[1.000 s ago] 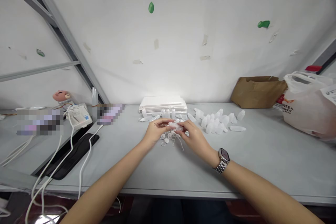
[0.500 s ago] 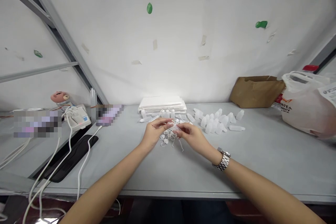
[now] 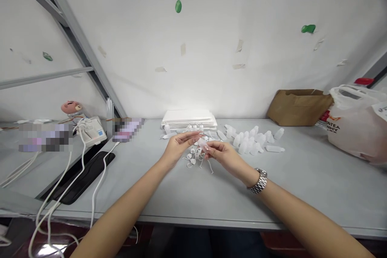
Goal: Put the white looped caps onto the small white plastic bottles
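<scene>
A small translucent plastic bottle (image 3: pixel 202 144) is held tilted between my two hands above the table. My right hand (image 3: pixel 226 156) is closed around its lower end, thumb on the near side. My left hand (image 3: pixel 177 146) pinches at its upper left end; whether a cap sits under those fingertips is hidden. Just beneath, a loose pile of small white caps with thin straps (image 3: pixel 193 158) lies on the grey table. Several more translucent bottles (image 3: pixel 250 141) are grouped to the right of my right hand, some upright and some on their sides.
Behind my hands lies a stack of white cards (image 3: pixel 189 119), with a few bottles in front. Farther right are a brown paper bag (image 3: pixel 298 109) and a white plastic bag (image 3: pixel 353 129). White cables (image 3: pixel 101 181), a black phone-like slab (image 3: pixel 87 181) and a power strip (image 3: pixel 92 132) occupy the left.
The bottle between my hands now shows more plainly, tilted with its body exposed. My right hand has turned slightly around it. The whole view has shifted a little.
</scene>
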Demonstrator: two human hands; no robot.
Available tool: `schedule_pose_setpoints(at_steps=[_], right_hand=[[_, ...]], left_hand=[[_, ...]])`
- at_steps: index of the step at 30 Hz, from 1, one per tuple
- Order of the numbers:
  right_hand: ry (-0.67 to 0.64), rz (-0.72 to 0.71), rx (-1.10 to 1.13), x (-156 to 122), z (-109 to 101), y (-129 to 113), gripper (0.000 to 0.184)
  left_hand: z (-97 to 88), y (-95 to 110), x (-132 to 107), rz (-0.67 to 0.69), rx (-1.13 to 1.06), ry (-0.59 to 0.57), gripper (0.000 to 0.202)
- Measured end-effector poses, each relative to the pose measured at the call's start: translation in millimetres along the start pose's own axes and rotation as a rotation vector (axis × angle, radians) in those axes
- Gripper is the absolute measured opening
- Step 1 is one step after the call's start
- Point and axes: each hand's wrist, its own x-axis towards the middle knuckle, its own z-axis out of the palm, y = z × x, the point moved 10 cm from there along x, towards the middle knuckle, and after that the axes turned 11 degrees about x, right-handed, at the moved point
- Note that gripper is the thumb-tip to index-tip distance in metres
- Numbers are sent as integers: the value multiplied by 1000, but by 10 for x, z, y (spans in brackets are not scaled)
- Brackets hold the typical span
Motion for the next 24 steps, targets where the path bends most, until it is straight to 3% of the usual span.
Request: schedule_pose_setpoints(at_steps=[12, 17, 20, 21, 24], right_hand=[[-8, 1, -31, -14, 26, -21, 21], [-15, -22, 49, 4, 7, -5, 22], [-14, -58, 76, 7, -8, -35, 24], [-13, -75, 84, 6, -15, -54, 24], [-2, -108, 104, 2, -43, -95, 23]], left_hand=[[78, 14, 0, 35, 127, -72, 31], [-189, 45, 73, 51, 111, 75, 37], [-451, -89, 137, -48, 230, 180, 40], [-487, -174, 156, -107, 319, 154, 40], [-410, -439, 162, -214, 603, -90, 39]])
